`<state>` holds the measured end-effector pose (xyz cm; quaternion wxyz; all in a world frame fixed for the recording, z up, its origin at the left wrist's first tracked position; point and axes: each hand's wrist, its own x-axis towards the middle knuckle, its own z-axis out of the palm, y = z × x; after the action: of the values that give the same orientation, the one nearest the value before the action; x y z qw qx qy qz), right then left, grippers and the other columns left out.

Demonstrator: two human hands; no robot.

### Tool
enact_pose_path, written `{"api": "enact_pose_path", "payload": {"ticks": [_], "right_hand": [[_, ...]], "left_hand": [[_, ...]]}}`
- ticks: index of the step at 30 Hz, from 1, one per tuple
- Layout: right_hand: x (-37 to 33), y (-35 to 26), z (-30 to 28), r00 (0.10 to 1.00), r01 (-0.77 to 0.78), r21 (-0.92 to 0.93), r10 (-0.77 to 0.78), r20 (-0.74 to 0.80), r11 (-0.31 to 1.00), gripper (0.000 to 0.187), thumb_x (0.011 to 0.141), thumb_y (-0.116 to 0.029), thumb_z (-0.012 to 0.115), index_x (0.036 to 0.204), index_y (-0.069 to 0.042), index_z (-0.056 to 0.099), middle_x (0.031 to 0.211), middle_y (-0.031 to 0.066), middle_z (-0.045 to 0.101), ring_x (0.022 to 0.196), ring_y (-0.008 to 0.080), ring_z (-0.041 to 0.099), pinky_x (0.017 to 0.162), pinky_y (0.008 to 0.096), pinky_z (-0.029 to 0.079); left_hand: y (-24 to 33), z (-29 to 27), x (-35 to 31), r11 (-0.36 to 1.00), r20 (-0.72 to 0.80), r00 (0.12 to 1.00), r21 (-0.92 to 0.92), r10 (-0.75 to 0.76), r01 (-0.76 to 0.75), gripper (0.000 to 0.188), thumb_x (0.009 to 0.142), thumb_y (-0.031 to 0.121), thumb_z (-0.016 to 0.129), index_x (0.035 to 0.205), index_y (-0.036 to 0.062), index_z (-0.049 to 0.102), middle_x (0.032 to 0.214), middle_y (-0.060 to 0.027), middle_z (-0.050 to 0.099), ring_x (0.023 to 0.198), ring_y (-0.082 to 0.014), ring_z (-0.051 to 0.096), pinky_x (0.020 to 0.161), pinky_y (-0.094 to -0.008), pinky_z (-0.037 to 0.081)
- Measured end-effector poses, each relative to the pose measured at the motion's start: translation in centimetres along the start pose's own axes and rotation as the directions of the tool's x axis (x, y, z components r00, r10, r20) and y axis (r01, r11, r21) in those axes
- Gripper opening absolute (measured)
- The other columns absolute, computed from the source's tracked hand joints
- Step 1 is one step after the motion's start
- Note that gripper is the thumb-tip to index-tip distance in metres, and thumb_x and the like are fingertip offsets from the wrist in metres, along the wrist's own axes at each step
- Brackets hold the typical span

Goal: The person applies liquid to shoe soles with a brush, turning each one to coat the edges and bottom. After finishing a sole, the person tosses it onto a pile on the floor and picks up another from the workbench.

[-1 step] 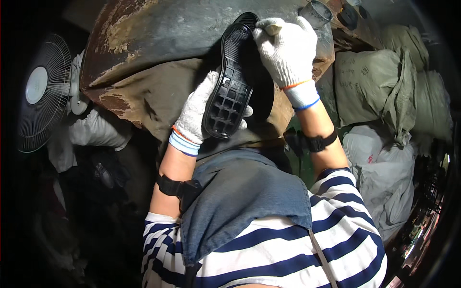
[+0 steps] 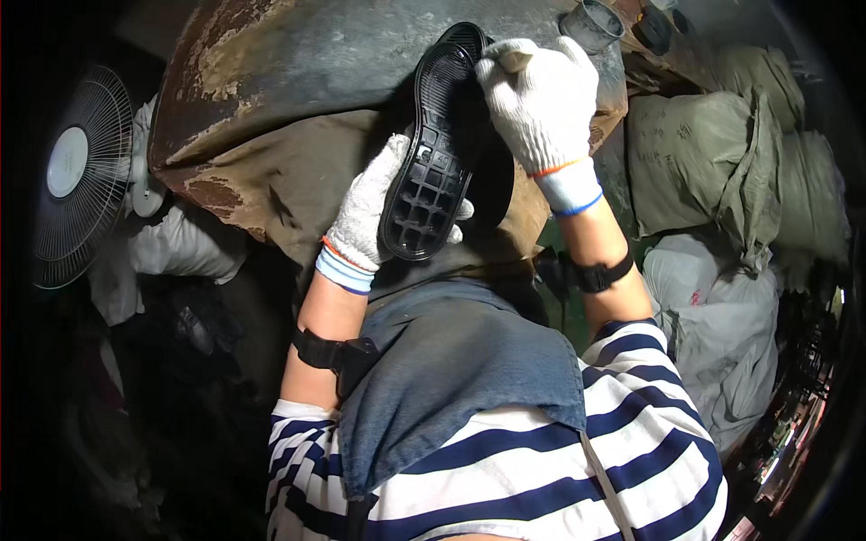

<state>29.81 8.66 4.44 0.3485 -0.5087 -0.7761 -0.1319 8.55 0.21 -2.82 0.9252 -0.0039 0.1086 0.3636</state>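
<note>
A black shoe sole (image 2: 431, 171) stands out before me, its ridged end pointing away and its gridded hollow end toward me. My left hand (image 2: 368, 203), in a white knit glove, is closed around the near part, with the thumb along the left edge and fingertips showing past the right edge. My right hand (image 2: 541, 104), gloved the same way, is curled closed against the right edge of the ridged end. A tan patch shows at its thumb. Whatever lies between those fingers is hidden from view.
Beyond the sole is a worn, patchy grey work surface (image 2: 334, 68) with brown cloth (image 2: 320, 167) over its near side. A grey cup (image 2: 593, 27) stands at the far right. A white fan (image 2: 70, 162) is at left. Stuffed sacks (image 2: 690, 158) are piled at right.
My right hand has shifted very slightly down and to the right. The sole and my left hand are nearly unmoved.
</note>
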Motion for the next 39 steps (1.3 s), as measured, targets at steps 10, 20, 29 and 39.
{"api": "enact_pose_path", "payload": {"ticks": [10,20,29,39], "right_hand": [[-0.8,0.4,-0.6,0.857,-0.469,0.729,0.457,0.240,0.498,0.023,0.094,-0.022,0.072,0.105,-0.002,0.076,0.092,0.0071,0.078,0.084,0.0153,0.072,0.080,0.0309,0.056],[-3.3,-4.0,0.0,0.807,-0.542,0.821,0.383,0.449,0.181,0.018,0.091,-0.008,0.076,0.107,-0.003,0.078,0.104,0.0065,0.079,0.092,0.0103,0.072,0.085,0.0260,0.056],[-6.2,-6.7,-3.3,0.993,-0.110,0.769,0.032,0.116,0.630,0.022,0.084,-0.011,0.081,0.106,-0.010,0.080,0.107,0.0035,0.079,0.108,0.0206,0.070,0.112,0.0420,0.043],[-7.6,-1.5,-4.2,0.963,-0.146,0.777,-0.094,0.254,0.613,0.018,0.084,-0.010,0.081,0.101,-0.007,0.079,0.107,0.0044,0.078,0.110,0.0195,0.070,0.114,0.0442,0.042]], "left_hand": [[0.3,-1.1,-0.5,0.995,0.107,0.994,-0.085,-0.033,0.042,0.066,0.110,0.049,0.034,0.149,-0.0029,0.045,0.132,-0.0327,0.062,0.108,-0.0556,0.067,0.086,-0.0680,0.058],[0.4,-2.2,-0.3,1.000,0.235,0.972,-0.012,-0.025,0.029,0.058,0.111,0.045,0.035,0.137,-0.0015,0.058,0.129,-0.0309,0.065,0.113,-0.0545,0.065,0.094,-0.0658,0.056],[1.6,1.2,2.2,0.940,0.143,0.929,-0.058,0.342,-0.337,0.068,0.108,0.049,0.031,0.147,-0.0026,0.050,0.139,-0.0218,0.062,0.127,-0.0361,0.062,0.115,-0.0482,0.044],[6.5,0.8,-0.4,0.886,0.198,0.896,0.170,0.397,-0.431,0.071,0.107,0.052,0.039,0.141,-0.0085,0.052,0.125,-0.0411,0.061,0.107,-0.0519,0.068,0.094,-0.0606,0.058]]}}
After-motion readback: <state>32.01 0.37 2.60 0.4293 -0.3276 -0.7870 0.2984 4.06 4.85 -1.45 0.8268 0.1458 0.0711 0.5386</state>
